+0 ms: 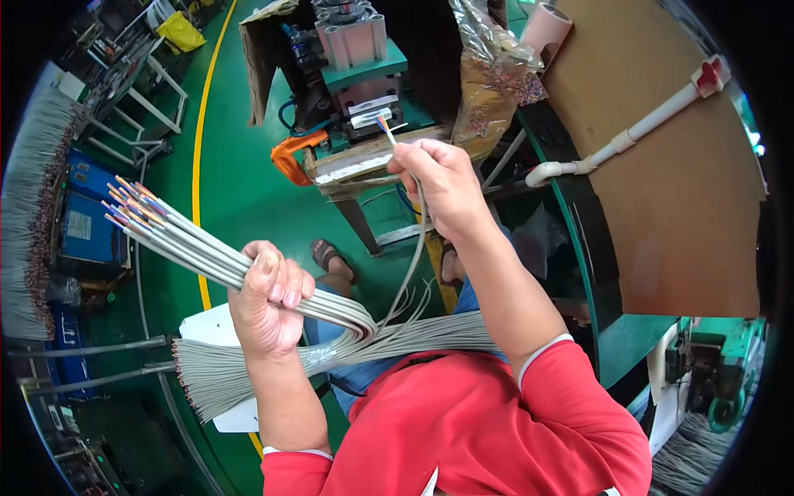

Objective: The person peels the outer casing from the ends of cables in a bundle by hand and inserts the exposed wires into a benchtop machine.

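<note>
Right grip pinches one gray cable; its colored wires project just ahead. Left grip clasps a cable bundle, stripped ends extending leftward.

This was a factory workshop: glossy green floor with a straight yellow line, a silver-and-green metal machine behind the wooden-edged bench's near edge, bundled grey plastic-sheathed cables.

Two hands, one clamp, grey cables (beyond counting).
</note>
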Motion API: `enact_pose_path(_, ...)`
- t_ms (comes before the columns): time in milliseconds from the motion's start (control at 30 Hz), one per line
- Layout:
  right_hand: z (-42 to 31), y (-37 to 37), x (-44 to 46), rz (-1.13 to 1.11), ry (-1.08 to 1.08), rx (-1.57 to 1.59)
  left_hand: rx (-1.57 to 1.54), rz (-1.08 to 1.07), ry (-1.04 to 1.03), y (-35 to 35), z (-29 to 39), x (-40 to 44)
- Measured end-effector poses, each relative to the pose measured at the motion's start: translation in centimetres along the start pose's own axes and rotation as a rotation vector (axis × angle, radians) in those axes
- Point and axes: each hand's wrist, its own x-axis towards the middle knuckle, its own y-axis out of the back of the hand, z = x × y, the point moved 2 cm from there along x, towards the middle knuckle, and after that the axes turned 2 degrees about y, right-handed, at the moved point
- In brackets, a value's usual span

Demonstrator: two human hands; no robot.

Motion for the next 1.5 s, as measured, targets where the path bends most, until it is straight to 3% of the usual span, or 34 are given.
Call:
enact_pose_path(667, 2.3, -0.7, 3.1, 0.077, 0.058, -0.004, -0.05, -0.039, 0.022, 0.2, -1.1, -0.2)
enact_pose_path(767, 0.4, -1.6, -1.9, -0.066, 0.173, -0.296, -0.053, -0.049, 0.038, 0.2, -1.5, 0.1)
enact_pose_path(1000, 0.8, -3.5, -7.8, -0.443, 0.34, -0.233, -0.02, -0.155, 0.14, -0.6, -2.3, 0.6)
enact_pose_path(1167, 0.8, -4.1, -8.6, -0.509, 0.253, -0.091, -0.01, -0.307, 0.197, -0.3, -2.3, 0.1)
enact_pose_path(1300, 1.0, -3.6, -8.5, -0.484, 0.371, -0.076, 0.06, -0.342, 0.262, -0.7, -2.4, -0.3)
enact_pose_path(1400, 0.8, -2.1, -7.5, -0.154, 0.675, -0.404, 0.112, -0.375, 0.22, -1.4, -3.2, 0.2)
enact_pose_path(1500, 2.2, -0.2, -6.7, 0.024, 0.624, -0.608, 0.034, -0.224, 0.06, -1.0, -4.1, 0.0)
